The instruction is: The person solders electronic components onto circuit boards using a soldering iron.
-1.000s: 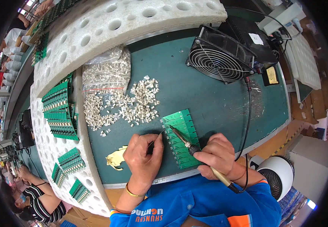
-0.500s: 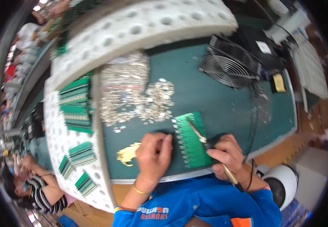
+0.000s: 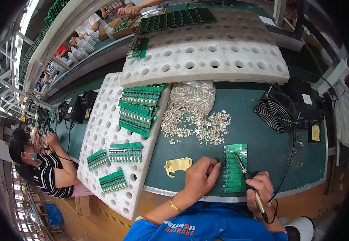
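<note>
A green circuit board point(image 3: 235, 176) lies on the dark green mat point(image 3: 206, 164), with a row of small parts along its left edge. My right hand point(image 3: 260, 188) grips a soldering iron point(image 3: 258, 199); the tip touches or hovers just over the board's upper part. Beside the board's left edge rests my left hand point(image 3: 202, 176), fingers curled and thumb pressed in. Whatever it may hold is hidden. To its left lies a crumpled piece of yellow paper or tape point(image 3: 177, 165). Beyond the hands are a heap of small white connectors point(image 3: 212, 128) and a plastic bag point(image 3: 194, 96) full of them.
White foam boards with holes point(image 3: 142, 176) stand left and at the back, bearing stacks of green circuit boards point(image 3: 140, 108). A black fan point(image 3: 277, 112) sits far right, near a yellow sponge point(image 3: 315, 132). The iron's cable point(image 3: 292, 156) crosses the right side. A co-worker point(image 3: 50, 160) sits at left.
The whole view has shifted and turned, now showing more of the back and left. My right hand still holds the soldering iron over the board's upper part; my left hand remains beside the board.
</note>
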Demonstrator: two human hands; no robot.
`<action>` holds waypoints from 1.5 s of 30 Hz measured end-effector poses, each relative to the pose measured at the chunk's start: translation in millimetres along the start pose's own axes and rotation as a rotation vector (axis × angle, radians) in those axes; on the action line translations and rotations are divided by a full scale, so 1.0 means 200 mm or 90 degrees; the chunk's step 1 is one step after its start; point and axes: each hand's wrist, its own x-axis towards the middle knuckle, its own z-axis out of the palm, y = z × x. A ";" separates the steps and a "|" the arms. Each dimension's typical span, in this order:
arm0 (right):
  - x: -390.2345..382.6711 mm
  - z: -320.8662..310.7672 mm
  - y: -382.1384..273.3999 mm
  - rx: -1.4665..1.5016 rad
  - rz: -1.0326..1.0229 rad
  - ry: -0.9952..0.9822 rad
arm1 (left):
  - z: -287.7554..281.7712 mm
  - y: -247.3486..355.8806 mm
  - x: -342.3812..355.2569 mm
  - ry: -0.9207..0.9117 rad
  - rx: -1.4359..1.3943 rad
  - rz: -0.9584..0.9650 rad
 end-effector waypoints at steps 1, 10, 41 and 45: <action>0.00 0.00 0.00 0.000 0.003 0.002 | 0.00 0.00 0.00 0.002 -0.001 0.002; 0.00 0.00 -0.01 -0.002 0.019 0.015 | -0.01 -0.01 -0.01 -0.027 -0.018 -0.061; 0.05 -0.02 0.05 0.043 -0.002 0.034 | 0.00 -0.04 0.05 -0.004 -0.008 -0.055; 0.04 0.00 0.04 0.033 0.009 0.026 | 0.01 -0.02 0.05 -0.011 0.010 -0.030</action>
